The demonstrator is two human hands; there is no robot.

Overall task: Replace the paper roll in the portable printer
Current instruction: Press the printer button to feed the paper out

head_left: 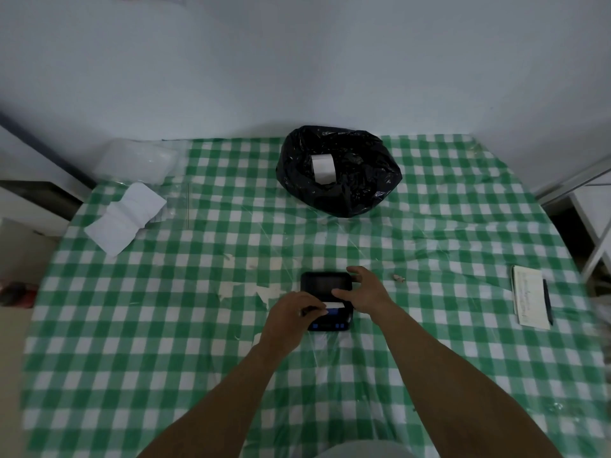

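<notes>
a table (pixel 198 325) in a green and white checked cloth under clear plastic fills the view, its far edge against a pale wall. the near half is bare on both sides of the two forearms, and there is wide bare cloth left and right of the hands. a small black printer (pixel 325 285) lies flat near the middle, closer to the near edge than the far one. the left hand (pixel 291 314) rests on its near left corner, fingers curled and pinching a short white paper strip (pixel 334 305) that lies across the printer. the right hand (pixel 362 289) rests on the printer's right side, fingers spread and loosely bent around its edge; whether it grips firmly is hard to tell. well beyond the printer, near the far edge, sits a black bag (pixel 340 173) with a white paper roll (pixel 323 167) inside. folded white paper (pixel 125 219) lies at the far left edge. a notepad (pixel 529 299) with a pen (pixel 547 300) lies near the right edge.
</notes>
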